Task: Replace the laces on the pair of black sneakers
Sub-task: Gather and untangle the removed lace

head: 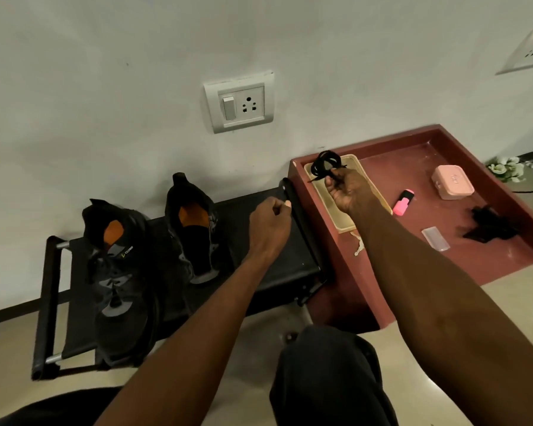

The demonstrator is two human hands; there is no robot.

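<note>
Pinching coiled black laces (326, 162), right hand (348, 189)

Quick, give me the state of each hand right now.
Left hand: fingers curled, nothing visibly held, over the black fabric shoe rack.
Right hand: holds a bundle of black shoelaces above the beige plastic tray.

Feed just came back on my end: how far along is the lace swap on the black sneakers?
Early. The right sneaker looks laceless; the left sneaker seems laced. The right hand pinches a coiled black lace above the beige tray; the left hand, curled, holds nothing visible. Threading both shoes remains.
</note>
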